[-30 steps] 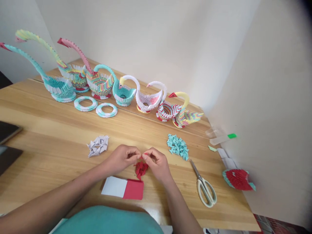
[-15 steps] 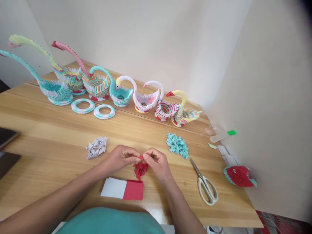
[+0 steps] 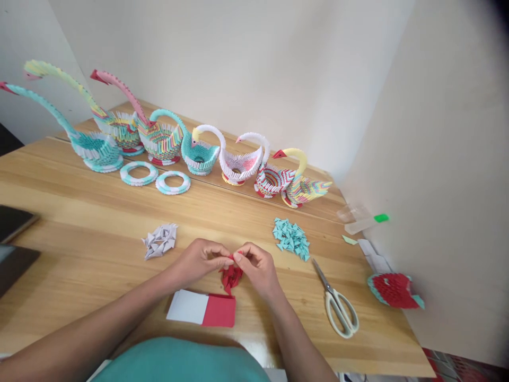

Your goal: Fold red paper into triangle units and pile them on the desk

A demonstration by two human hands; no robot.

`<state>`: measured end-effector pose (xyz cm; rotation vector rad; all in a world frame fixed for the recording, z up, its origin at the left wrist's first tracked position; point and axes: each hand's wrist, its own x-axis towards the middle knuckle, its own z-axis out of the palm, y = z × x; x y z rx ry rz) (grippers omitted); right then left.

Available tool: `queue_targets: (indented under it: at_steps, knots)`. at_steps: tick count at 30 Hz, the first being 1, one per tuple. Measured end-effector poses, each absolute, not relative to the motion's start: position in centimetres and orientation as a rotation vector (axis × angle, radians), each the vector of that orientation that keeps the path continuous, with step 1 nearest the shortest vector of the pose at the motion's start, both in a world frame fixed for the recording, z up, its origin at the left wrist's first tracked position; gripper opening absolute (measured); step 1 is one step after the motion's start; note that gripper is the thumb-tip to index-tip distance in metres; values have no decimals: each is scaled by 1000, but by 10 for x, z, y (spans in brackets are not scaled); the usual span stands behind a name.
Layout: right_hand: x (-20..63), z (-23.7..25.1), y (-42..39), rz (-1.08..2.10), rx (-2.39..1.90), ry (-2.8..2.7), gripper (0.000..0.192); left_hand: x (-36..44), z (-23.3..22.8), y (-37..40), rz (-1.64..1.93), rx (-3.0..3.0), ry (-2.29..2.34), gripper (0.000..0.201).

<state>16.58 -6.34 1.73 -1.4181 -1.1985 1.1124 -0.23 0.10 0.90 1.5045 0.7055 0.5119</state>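
My left hand (image 3: 207,259) and my right hand (image 3: 254,263) meet over the table, thumbs and fingertips pinched on a small red paper piece (image 3: 234,257). Most of that piece is hidden by the fingers. Just below them lies a pile of folded red paper pieces (image 3: 231,278). Nearer to me are white paper slips (image 3: 187,306) beside red paper slips (image 3: 219,310). Folded pale lilac pieces (image 3: 159,241) lie left of my hands, and folded teal pieces (image 3: 291,238) lie to the right.
Scissors with cream handles (image 3: 342,313) lie at the right. Several folded-paper swans, including a white one (image 3: 240,162), line the table's back, with two teal-and-white paper rings (image 3: 173,182) before them. A red paper model (image 3: 393,290) sits by the right wall. Dark flat objects (image 3: 16,223) lie at the left edge.
The whole view has shifted slightly, so things appear a little further right. Both hands keep their pinch on the red paper piece, which shows less between the fingers now.
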Motion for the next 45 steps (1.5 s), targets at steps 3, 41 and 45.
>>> queue_targets:
  at_steps: [3,41,45]
  knots:
    - [166,14,-65,1041,-1434,-1266,26,-1,9,0,529,1509,734,23]
    - [172,9,-64,1128,-1480,-1322,39,2,5,-7,684,2034,875,13]
    - [173,9,-63,1140,-1496,-1342,41,4,1,-6,560,1656,855,22]
